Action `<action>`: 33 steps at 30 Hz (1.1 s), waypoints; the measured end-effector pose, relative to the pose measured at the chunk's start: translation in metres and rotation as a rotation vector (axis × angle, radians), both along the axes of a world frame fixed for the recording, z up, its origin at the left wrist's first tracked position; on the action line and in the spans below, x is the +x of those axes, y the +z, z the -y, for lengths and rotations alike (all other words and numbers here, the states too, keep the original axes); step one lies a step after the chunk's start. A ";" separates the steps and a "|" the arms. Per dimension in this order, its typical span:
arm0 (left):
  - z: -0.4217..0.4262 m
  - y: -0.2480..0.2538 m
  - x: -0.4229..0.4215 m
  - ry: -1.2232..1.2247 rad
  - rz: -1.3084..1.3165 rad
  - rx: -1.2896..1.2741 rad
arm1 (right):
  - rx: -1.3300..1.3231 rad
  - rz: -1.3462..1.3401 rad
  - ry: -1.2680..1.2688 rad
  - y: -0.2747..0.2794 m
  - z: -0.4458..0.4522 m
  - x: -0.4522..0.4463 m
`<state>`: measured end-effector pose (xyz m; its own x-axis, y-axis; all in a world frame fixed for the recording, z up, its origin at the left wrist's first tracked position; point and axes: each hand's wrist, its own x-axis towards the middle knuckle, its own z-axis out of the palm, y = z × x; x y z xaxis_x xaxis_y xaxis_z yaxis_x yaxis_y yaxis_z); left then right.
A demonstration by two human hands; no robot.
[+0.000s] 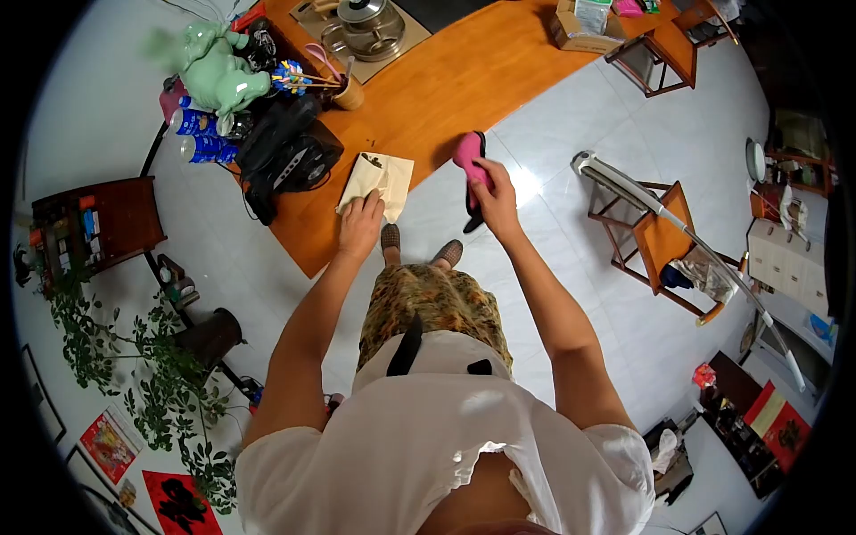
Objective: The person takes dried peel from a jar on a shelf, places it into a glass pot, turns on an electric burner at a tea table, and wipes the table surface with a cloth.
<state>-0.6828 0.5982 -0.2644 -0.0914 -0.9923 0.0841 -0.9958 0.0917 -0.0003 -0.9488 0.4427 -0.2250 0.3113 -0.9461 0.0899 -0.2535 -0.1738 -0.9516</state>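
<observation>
My left hand (359, 226) has its fingers curled on the near part of a flat beige cloth bag (385, 175). The bag lies at the table's edge with a dark print near its top, and one corner hangs past the edge. In my right hand (496, 198) is a pink-and-black item (467, 153), pinched between thumb and fingers above the floor, just off the table. It has a rounded pink top and a long black edge; its exact kind is unclear. The two hands are apart, the bag and the pink item not touching.
On the wooden table (464, 71) stand a black telephone (290, 160), a green elephant figure (218, 67), a stick holder (349, 93) and a glass kettle (367, 31). To the right, a stick vacuum (655, 203) leans across a wooden chair (662, 245). A potted plant (183, 374) stands left.
</observation>
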 end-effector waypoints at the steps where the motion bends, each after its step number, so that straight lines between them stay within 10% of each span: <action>1: -0.003 0.002 0.000 0.012 -0.015 -0.026 | -0.082 -0.034 0.018 0.003 0.010 0.016; 14: 0.004 0.017 -0.009 0.098 -0.137 -0.085 | -0.564 -0.807 0.492 -0.037 0.073 0.111; 33: -0.019 0.038 -0.008 0.248 -0.302 0.068 | -0.588 -0.739 0.266 -0.049 0.111 0.081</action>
